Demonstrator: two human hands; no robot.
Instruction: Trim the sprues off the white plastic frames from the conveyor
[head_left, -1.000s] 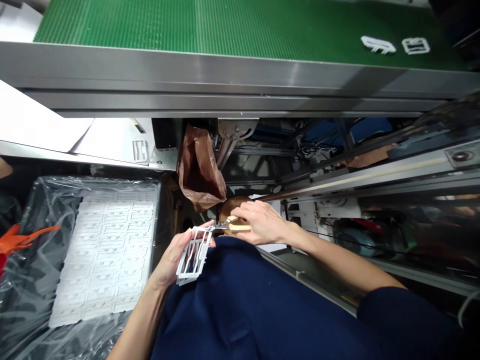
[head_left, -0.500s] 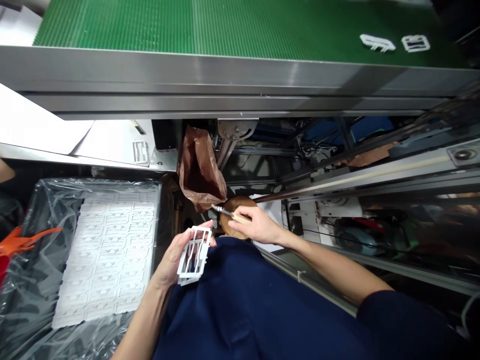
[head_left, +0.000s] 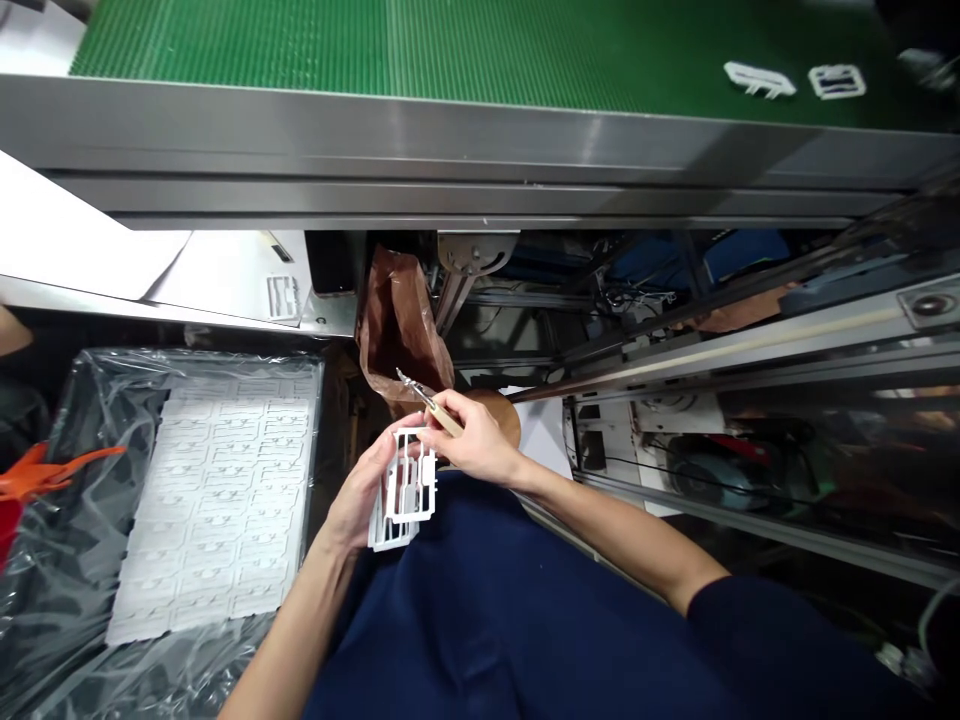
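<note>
My left hand [head_left: 358, 498] is closed around white plastic frames [head_left: 412, 518], two of them as far as I can see, overlapping and slightly offset in front of my body. In my right hand [head_left: 480, 440] is a small knife [head_left: 439, 410] with a pale handle, its metal tip pointing up and left. The right fingertips reach the upper edge of the front frame and appear to touch it. Just beyond the knife tip hangs the open mouth of a brown plastic bag [head_left: 405, 330].
Left stands a bin lined with clear plastic [head_left: 60, 600], holding rows of white parts [head_left: 217, 500]; orange-handled pliers [head_left: 52, 475] lie at its left side. Ahead runs a green conveyor belt [head_left: 450, 50] with two white parts [head_left: 759, 80] at right. Another frame [head_left: 283, 297] rests on the side table.
My right hand has moved left with the knife, up to the frames. The frames in my left hand have shifted apart and risen slightly.
</note>
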